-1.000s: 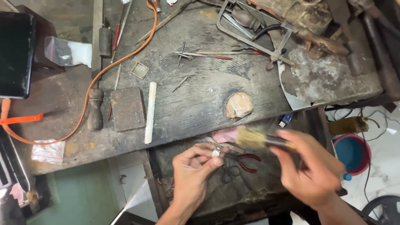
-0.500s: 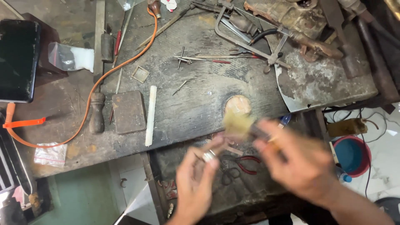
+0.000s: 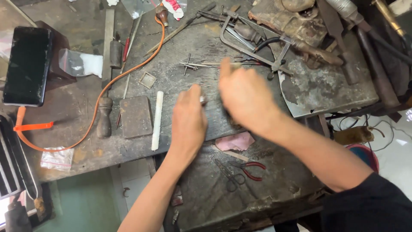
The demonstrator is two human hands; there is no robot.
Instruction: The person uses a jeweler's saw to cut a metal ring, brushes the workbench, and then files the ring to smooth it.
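Over the cluttered desk [image 3: 86, 159] the left hand [image 3: 189, 122] pinches a small metal piece [image 3: 203, 99]; right hand [image 3: 244, 96] blurred, grip unclear; a bump could easily knock it into the clutter

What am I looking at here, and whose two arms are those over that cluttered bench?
One camera, worn on a person's head, looks down at their own bare hands; there is no machine. The left hand pinches a small silvery metal piece. The right hand is blurred; what it holds cannot be told. On the worn dark workbench lie a white rod, a flat grey metal block, an orange cable, a metal saw frame, a black phone and red-handled pliers.
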